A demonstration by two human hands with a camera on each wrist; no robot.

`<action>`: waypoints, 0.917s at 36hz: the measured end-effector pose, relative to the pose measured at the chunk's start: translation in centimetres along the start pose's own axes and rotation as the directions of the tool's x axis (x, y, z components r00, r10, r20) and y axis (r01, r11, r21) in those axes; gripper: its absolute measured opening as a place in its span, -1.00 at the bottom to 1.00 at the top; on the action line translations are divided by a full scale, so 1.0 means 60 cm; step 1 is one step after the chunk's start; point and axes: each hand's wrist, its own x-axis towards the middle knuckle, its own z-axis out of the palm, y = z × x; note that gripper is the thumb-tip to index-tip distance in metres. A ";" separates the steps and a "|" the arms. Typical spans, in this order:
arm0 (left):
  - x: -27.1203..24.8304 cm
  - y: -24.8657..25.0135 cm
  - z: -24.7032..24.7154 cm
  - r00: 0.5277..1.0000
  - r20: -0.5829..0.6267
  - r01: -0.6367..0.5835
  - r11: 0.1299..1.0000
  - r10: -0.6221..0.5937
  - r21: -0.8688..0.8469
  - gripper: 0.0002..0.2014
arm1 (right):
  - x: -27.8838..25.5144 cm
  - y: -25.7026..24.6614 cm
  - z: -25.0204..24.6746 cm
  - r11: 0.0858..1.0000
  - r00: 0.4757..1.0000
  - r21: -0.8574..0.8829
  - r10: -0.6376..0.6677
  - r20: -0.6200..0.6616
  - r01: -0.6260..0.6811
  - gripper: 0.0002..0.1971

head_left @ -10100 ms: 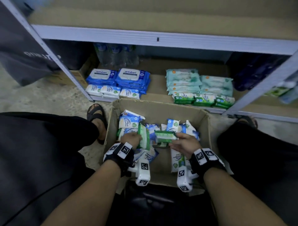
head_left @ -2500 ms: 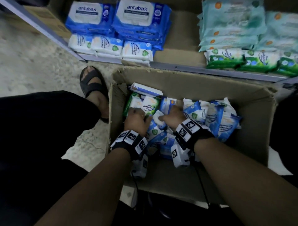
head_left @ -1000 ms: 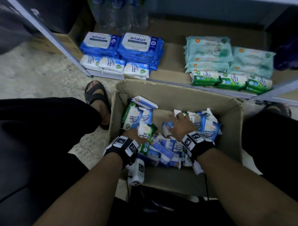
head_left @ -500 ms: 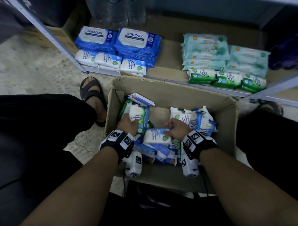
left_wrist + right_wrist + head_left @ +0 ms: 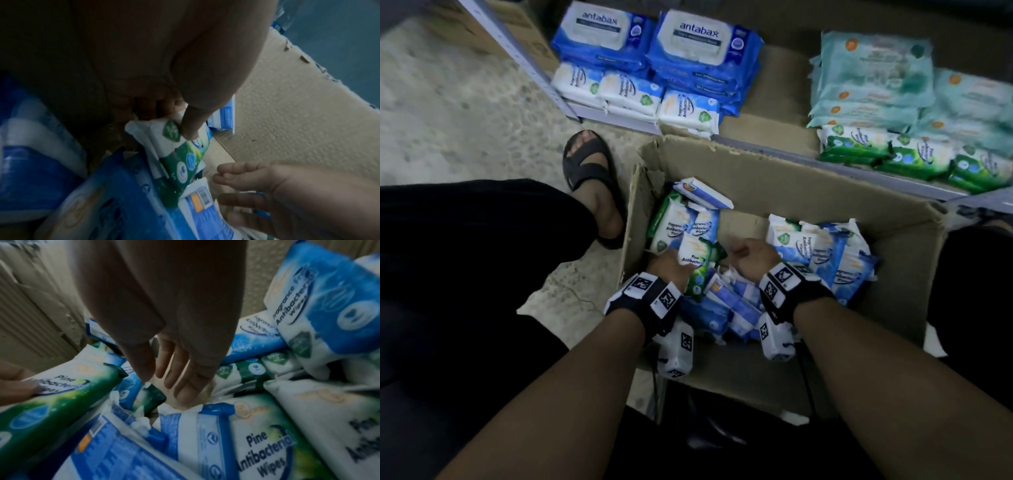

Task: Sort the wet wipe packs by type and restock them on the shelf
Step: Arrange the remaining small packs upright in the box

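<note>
You are mid-sort inside the brown cardboard box (image 5: 784,178): your left hand (image 5: 671,267) pinches a green-and-white pine wipes pack (image 5: 697,265) near its left wall — your right hand (image 5: 753,255) hovers open, empty. Next, gather matching green packs for the shelf's (image 5: 763,147) front-right row.

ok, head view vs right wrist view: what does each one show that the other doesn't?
Head only: the shelf with antabax packs, teal packs and green packs, plus a sandalled foot.
Right wrist only: the right hand open, fingers straight and holding nothing.
Both: the left hand gripping a green Pine pack, blue Fragrance Free packs, and the cardboard box.
</note>
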 end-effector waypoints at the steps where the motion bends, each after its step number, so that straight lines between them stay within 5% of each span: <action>1: 0.002 0.001 -0.001 1.000 -0.002 -0.001 1.000 0.001 -0.003 -0.55 | 0.006 -0.002 0.002 1.000 1.000 0.003 0.005 0.019 -0.006 -0.54; 11: 0.021 0.003 -0.001 0.999 -0.011 0.053 0.998 -0.053 -0.033 -0.55 | 0.041 -0.023 0.022 0.993 0.992 0.105 0.036 0.124 -0.050 -0.50; 15: 0.025 0.001 0.001 0.998 -0.016 0.056 0.997 -0.057 -0.059 -0.58 | 0.047 -0.035 0.032 0.999 0.990 -0.028 0.047 0.135 -0.043 -0.65; 21: 0.025 -0.003 -0.002 0.999 0.003 0.045 0.994 -0.044 -0.098 -0.58 | 0.044 -0.044 0.031 0.999 0.991 -0.003 0.049 0.121 -0.049 -0.90; 28: 0.015 -0.001 -0.006 0.999 -0.020 0.037 0.989 -0.041 -0.145 -0.63 | 0.035 -0.059 0.027 0.991 0.989 0.092 0.089 0.114 -0.100 -0.79; 33: 0.006 0.009 -0.011 0.998 -0.064 0.004 0.983 -0.016 -0.186 -0.64 | 0.038 -0.034 0.040 0.968 0.995 0.232 0.101 -0.006 -0.096 -0.81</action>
